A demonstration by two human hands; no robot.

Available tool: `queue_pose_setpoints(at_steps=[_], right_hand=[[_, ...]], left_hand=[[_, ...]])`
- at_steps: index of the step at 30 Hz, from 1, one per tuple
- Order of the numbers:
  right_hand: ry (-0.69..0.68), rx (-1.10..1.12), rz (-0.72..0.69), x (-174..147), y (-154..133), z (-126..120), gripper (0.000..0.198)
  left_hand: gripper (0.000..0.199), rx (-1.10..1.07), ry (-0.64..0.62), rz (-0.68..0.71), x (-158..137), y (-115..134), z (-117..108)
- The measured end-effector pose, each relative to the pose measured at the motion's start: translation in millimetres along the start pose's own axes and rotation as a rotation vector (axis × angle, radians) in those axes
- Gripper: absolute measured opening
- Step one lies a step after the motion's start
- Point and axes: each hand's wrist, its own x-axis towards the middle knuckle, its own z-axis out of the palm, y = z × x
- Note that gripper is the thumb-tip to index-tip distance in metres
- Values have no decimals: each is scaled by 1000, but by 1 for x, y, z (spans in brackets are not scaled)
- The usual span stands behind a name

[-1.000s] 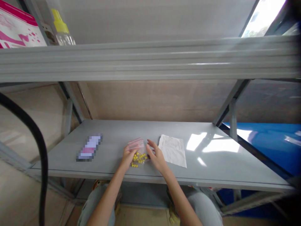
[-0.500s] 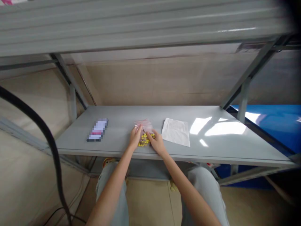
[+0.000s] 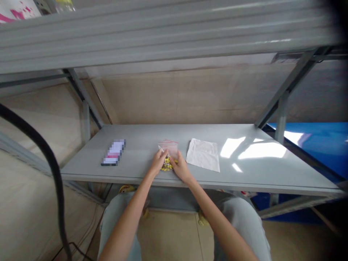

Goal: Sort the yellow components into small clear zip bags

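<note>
A clear zip bag (image 3: 172, 145) with a reddish line along its top lies near the front edge of the grey shelf. Inside it show many small yellow and metallic-looking pieces (image 3: 166, 166), too small to name. My left hand (image 3: 158, 161) is closed on the bag's left side, thumb on top. On the right side my right hand (image 3: 180, 168) grips the same bag, its fingers partly hidden underneath. Just right of my hands a white cloth-like pouch (image 3: 203, 154) lies flat on the shelf.
A phone (image 3: 114, 152), blurred out, lies on the left of the grey shelf (image 3: 141, 134). Above hangs an upper shelf (image 3: 174, 40) with a ridged front. Slanted metal struts (image 3: 288, 87) stand at both ends. A thick black cable (image 3: 51, 156) curves down at the left.
My left hand has shifted slightly right along the bag, its thumb now nearer the right one. More of the bag's top shows flat. The view has tilted up a little.
</note>
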Motion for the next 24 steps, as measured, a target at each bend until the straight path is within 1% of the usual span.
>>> queue_pose_setpoints(at_steps=[3,6,8,10,12,14,16,19,22,24], right_hand=[[-53,-117,14,-3,5,7,45],[-76,-103,27,-2,4,8,46],[-97,20,36,1,-2,4,46],[-118,206,74,5,-9,0,42],[-91,368,126,8,-14,-4,41],[-47,431,140,10,-16,-6,42],[-21,381,109,9,-16,-6,41],[-7,218,36,6,-13,-4,36],[-20,124,-18,4,-12,-3,33],[-28,98,-20,4,-11,-2,32]], left_hand=[[31,8,1,-22,-1,-2,-3],[30,11,49,-14,-1,-3,-5],[30,-34,75,-6,-1,-3,-5],[32,-89,79,-15,-1,-1,-5],[34,-147,80,-32,-2,2,-4],[35,-194,99,-55,-3,5,-2],[37,-194,120,-80,-5,8,-1],[39,-129,120,-89,-6,9,-1],[39,-84,94,-64,-5,8,-2],[38,-67,69,-38,-4,7,-2]])
